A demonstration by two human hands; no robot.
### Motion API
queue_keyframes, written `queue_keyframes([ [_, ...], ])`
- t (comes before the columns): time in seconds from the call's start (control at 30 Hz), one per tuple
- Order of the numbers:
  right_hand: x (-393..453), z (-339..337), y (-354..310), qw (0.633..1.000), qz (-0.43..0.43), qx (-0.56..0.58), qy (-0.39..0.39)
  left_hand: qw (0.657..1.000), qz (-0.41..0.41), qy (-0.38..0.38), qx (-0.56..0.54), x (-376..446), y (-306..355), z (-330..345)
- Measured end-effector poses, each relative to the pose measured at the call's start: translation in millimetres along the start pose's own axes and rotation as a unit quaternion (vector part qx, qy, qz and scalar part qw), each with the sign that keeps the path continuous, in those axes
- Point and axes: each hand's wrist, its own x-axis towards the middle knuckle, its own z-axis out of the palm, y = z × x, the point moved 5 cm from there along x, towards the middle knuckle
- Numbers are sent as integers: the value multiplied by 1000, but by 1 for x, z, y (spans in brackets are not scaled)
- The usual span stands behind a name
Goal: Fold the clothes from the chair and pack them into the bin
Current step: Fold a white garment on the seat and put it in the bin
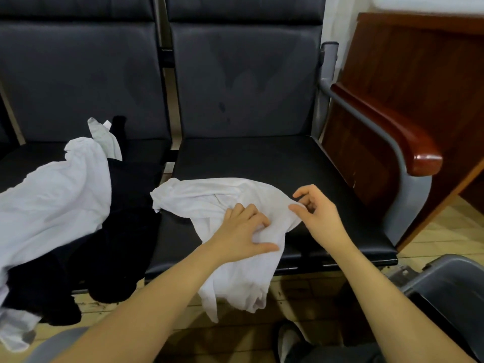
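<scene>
While I look down from the head camera, two bare forearms reach toward a row of black padded chairs.

Garment in work: a crumpled white cotton garment lies on the front of the right-hand black chair seat, its lower part hanging over the edge toward the floor.

Left hand: my left hand rests on the white garment, fingers curled into a bunch of the cloth.

Right hand: my right hand pinches the garment's right edge between thumb and fingertips, the other fingers loosely bent.

Pile: a heap of white and black clothes covers the left-hand seat.

Bin: a grey plastic bin stands on the wooden floor at lower right.

Armrest: a polished brown wooden armrest borders the right seat.
</scene>
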Motion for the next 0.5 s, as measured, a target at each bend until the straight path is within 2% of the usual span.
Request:
queue_keyframes([
  [0.1,3,-11,-2,996,-37,-79,27,999,-1,28,-31,0,-2,-1],
  [0.17,2,-14,3,995,-29,-92,29,997,-5,46,-54,0,-3,-3],
  [0.43,-14,-11,23,992,41,-82,-84,991,-8,85,-104,0,-5,-7],
  [0.5,-17,-15,24,992,41,-86,-84,989,-11,98,-111,-1,-7,-7],
])
